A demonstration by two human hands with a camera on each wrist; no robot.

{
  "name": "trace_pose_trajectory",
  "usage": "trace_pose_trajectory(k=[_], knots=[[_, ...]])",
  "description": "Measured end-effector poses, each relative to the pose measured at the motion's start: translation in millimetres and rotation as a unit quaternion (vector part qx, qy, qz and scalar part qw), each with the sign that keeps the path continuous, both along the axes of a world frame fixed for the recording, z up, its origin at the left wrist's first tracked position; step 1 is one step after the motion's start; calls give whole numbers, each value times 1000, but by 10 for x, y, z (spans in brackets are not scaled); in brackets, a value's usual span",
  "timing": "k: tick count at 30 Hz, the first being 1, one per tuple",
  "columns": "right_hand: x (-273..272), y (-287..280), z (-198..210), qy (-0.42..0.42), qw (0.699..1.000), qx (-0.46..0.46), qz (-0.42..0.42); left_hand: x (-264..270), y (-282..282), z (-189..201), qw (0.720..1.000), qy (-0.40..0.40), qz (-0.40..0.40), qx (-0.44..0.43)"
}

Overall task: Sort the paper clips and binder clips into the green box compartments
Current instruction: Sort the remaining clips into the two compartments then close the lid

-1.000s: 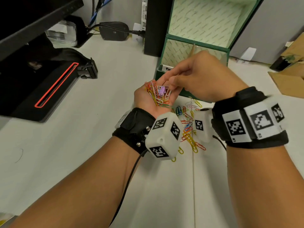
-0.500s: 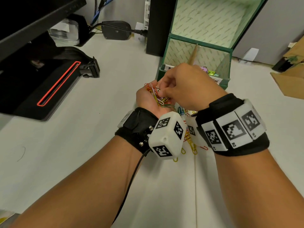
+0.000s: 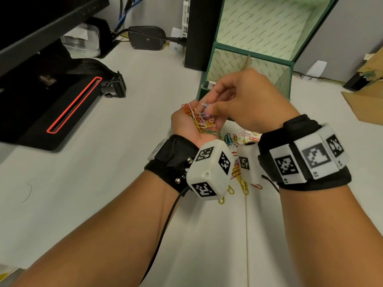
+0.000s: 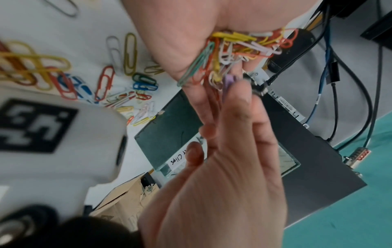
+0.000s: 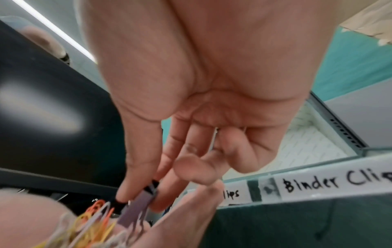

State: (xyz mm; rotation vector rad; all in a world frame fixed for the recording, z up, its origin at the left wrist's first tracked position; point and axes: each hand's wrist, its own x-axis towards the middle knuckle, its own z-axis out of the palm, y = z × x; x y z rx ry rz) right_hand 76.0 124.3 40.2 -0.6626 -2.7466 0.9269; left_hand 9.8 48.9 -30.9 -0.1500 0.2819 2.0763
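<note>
My left hand (image 3: 186, 129) is palm up and cupped, carrying a tangle of coloured paper clips (image 3: 196, 120) just in front of the green box (image 3: 290, 65). Over that palm, the thumb and forefinger of my right hand (image 3: 213, 106) pinch a small purple binder clip (image 3: 205, 107). The right wrist view shows the purple binder clip (image 5: 135, 211) between the fingertips, above the heap. Behind it the box's front rim carries a white label (image 5: 339, 182) reading "Binder Clip". From the left wrist, the purple binder clip (image 4: 228, 82) hangs at the edge of the paper clips (image 4: 233, 48).
More loose paper clips (image 3: 238, 141) lie on the white table below my wrists. A black device with a red line (image 3: 68, 112) sits at the left. A black tower (image 3: 199, 34) and power adapter (image 3: 147, 37) stand behind, and torn cardboard (image 3: 369, 100) lies at the right.
The purple binder clip lay on the heap in my left palm. My right hand came down onto the palm and now pinches that clip, slightly raised.
</note>
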Motion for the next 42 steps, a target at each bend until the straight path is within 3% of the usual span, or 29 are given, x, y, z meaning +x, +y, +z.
trace_pose_trajectory(k=[5,17,25,42], knots=[[73,153,41,72,996,-27,-38,-57,55,-56,999,-42,-3,28],[105,198,44,95,991,-74,-53,-48,51,-26,999,-32,-14,23],[114,271,23,163,974,-94,-128,-58,33,6,999,-21,-32,-7],[75,279,-20,178,940,-240,-163,19,48,32,997,32,-63,-37]])
